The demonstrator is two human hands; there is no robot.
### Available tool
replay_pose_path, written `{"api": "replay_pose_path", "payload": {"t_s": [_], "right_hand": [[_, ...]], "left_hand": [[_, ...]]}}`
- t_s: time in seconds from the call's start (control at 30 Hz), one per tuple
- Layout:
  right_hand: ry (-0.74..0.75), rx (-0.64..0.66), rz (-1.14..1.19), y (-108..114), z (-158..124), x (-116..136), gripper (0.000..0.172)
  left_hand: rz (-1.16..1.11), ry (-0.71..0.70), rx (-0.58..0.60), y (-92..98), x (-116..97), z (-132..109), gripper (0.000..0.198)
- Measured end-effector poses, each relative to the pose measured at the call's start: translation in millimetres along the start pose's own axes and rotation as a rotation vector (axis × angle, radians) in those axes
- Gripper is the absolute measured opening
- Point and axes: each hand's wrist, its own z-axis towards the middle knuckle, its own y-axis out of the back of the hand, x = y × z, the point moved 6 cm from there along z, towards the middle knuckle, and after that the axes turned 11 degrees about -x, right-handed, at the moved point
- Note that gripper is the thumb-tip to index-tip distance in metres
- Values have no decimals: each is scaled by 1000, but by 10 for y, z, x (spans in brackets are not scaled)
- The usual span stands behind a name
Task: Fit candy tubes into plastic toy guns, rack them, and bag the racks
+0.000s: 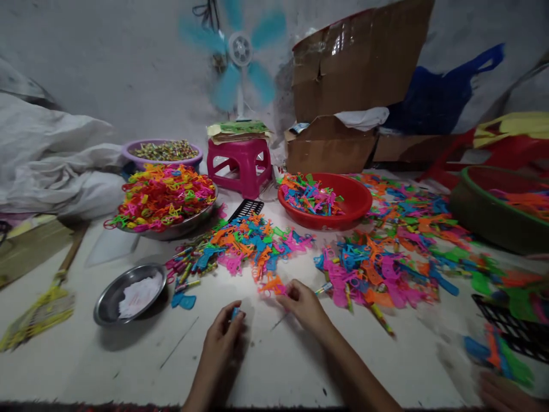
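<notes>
My left hand (223, 329) is above the white table, its fingers closed round a small blue piece (235, 313) that shows only in part. Further right, my right hand (300, 303) pinches a pink piece (279, 290) at the near edge of the middle pile. An orange toy piece (271, 282) lies against it. Beyond both hands spreads a pile of orange, blue, pink and green plastic toys (253, 240). A second pile (377, 266) lies to the right, with yellow printed sticks (381, 319) among it.
A steel bowl of paper slips (100, 306) stands left, beneath a heaped basin (180, 229). Behind are a red basin (358, 197), a pink stool (247, 157) and a fan (240, 50). Another person's hand (506, 392) is at the lower right, near a green tub (484, 212).
</notes>
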Motion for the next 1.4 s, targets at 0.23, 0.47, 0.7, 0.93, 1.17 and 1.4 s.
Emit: {"api": "replay_pose_path", "payload": {"t_s": [0.23,0.47,0.7,0.93,1.17,1.4], "right_hand": [[-214,120,711,-73,-445,301,36],[134,-202,271,71,-565,453,41],[100,-65,296,68,-467,420,28],[-156,165,652,-120,-511,416,40],[-88,115,548,-132,-527,413,36],[-47,73,493,-84,-554,448,32]], "left_hand": [[-26,-65,66,-239,-151,-138,49],[9,-211,-75,-77,-221,-56,45],[132,-264,94,-216,-241,-184,53],[-39,-83,193,-300,-204,-231,58],[-41,-65,181,-326,-200,-264,51],[-2,-115,198,-326,-152,-229,49]]}}
